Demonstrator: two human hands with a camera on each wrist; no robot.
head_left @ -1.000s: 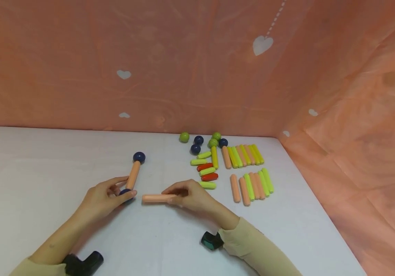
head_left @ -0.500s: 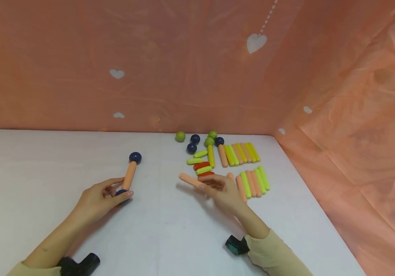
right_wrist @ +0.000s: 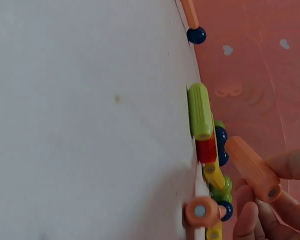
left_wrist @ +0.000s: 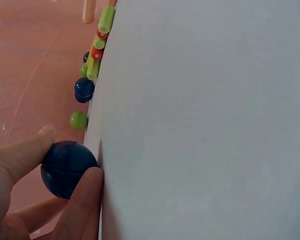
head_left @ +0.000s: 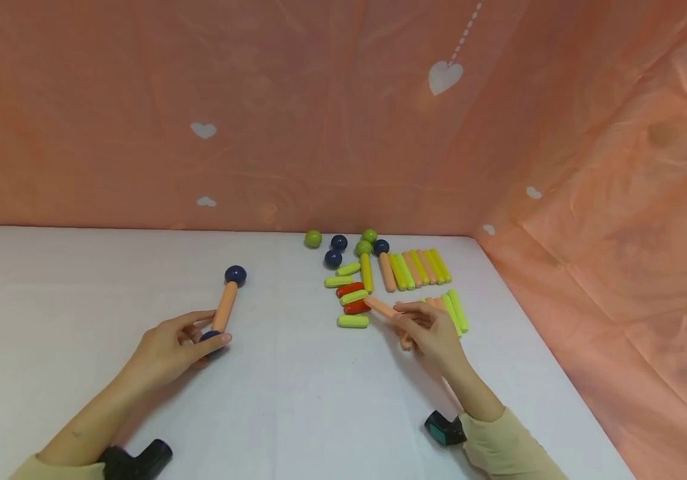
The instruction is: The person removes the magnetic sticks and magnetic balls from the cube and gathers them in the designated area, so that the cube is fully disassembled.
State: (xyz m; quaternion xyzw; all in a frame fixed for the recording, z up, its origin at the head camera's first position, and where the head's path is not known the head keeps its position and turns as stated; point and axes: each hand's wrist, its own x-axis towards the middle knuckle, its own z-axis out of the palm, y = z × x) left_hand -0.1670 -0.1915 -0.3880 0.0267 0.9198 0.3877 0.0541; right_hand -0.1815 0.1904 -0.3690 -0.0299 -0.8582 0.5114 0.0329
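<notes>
My left hand [head_left: 169, 350] pinches a dark blue ball [left_wrist: 65, 167] between thumb and fingers. That ball is at the near end of a peach-coloured rod [head_left: 225, 307], and a second dark blue ball [head_left: 235, 276] is at the rod's far end. Over on the right, my right hand [head_left: 439, 340] holds another peach rod [right_wrist: 251, 167] by one end, lifted off the table and pointing left and away. The hand covers part of the nearer row of rods. In the right wrist view, thumb and fingers grip this rod, with its round end facing the camera.
Short green rods [head_left: 352, 321] and red rods [head_left: 351, 290] lie between the hands, further back. Green balls [head_left: 313, 239] and blue balls [head_left: 333, 259] sit near the rear edge. A row of yellow, green and peach rods [head_left: 418, 268] lies at back right, before an orange curtain [head_left: 319, 120].
My right hand has moved right with the peach rod, away from the left hand and over the nearer row of rods. My left hand keeps its pinch on the ball.
</notes>
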